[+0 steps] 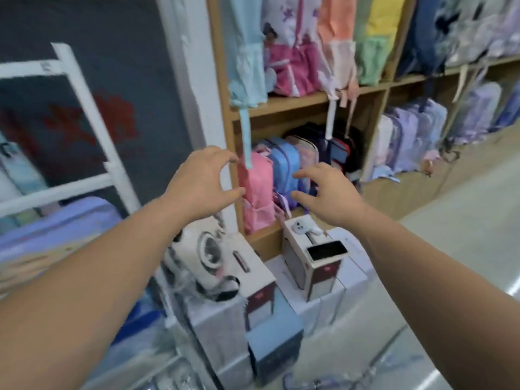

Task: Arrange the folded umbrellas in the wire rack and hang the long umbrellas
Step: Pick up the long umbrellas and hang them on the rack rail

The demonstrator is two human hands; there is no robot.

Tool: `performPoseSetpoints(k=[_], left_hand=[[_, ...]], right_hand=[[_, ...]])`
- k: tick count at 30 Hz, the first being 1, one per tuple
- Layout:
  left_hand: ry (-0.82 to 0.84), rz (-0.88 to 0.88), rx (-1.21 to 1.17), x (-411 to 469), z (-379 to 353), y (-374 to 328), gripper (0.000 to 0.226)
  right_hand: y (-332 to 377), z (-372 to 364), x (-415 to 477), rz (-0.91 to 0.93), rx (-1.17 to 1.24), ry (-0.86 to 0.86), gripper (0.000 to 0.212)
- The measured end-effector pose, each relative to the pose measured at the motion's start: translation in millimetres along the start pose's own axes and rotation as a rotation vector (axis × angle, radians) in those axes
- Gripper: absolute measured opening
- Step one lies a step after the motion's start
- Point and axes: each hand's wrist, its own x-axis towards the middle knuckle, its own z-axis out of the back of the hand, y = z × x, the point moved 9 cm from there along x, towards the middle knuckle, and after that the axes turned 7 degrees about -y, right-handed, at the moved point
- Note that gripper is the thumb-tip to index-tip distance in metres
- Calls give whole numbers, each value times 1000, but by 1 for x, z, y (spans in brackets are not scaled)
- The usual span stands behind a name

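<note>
Two bare hands reach forward, both empty. Left hand (201, 182) has fingers curled and apart, thumb below, a loose claw around nothing. Right hand (327, 191) is much the same, fingers spread and slightly bent, holding nothing. Both hover in front of the wooden shelf unit (302, 99), near a pink backpack (257, 198) and a blue backpack (285, 167) on the lower shelf, not clearly touching either. Below the hands sit stacked white boxes (323, 266); a plush toy (208, 254) lies on the left one, a dark phone-like item (327, 249) on the right one. White ladder-style rack (92, 119) stands at left. Frame is motion-blurred.

No umbrellas, folded or long, are identifiable here, and no wire rack is clearly in view. Task progress cannot be judged from this view; nothing visible counts as arranged or hung, so all of it looks left to do.
</note>
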Motion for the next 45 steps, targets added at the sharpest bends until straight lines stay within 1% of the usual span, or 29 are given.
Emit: performPoseSetpoints(k=[4,8,16,23,26,29,33,37,40,45], left_hand=[[121,-40,-126,-15,-91,-85,65],[308,-61,-169,-41,-190,-141,68],[679,-54,-219,-87,-388,-197,62],[893,-62,-204,-118,-544,-235,62],[955,-38,-190,-136,-621,-252,63],[983,-39,-186,-159,-710,-273,62],[1009,-84,-169,-199,-845,-296,64],[1039,-64,-150,-252,-971,-305,62],[1095,-106,-128,-302,-1049,-317,60],[1187,-166,-132,-384,-1151,-345,66]], right_hand=[[-102,12,-73,-194,-17,88,53],[-194,4,-143,-388,-36,192,41],[-335,-55,-259,-675,-150,430,46],[-460,-90,-349,-878,-236,533,46],[-521,-120,-392,-914,-234,590,47],[-589,-168,-442,-947,-218,649,48],[-686,-248,-514,-980,-188,698,49],[-766,-331,-585,-975,-186,746,50],[-812,-390,-632,-963,-187,767,51],[-867,-472,-702,-938,-172,791,53]])
